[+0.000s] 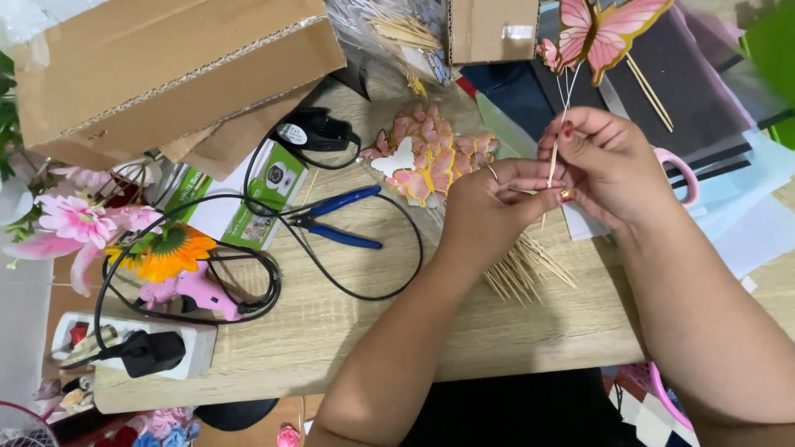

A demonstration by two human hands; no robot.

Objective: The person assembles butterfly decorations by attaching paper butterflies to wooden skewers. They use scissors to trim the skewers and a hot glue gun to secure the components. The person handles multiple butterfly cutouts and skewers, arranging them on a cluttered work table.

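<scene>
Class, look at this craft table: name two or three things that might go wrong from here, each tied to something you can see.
1. Both hands, left and right, pinch a thin stick under a paper butterfly; it may snap or prick a finger.
2. The glue gun lies amid a looped black cable; a snagged cable might drag it.
3. The loose skewers by the left wrist might get swept off the table.
</scene>
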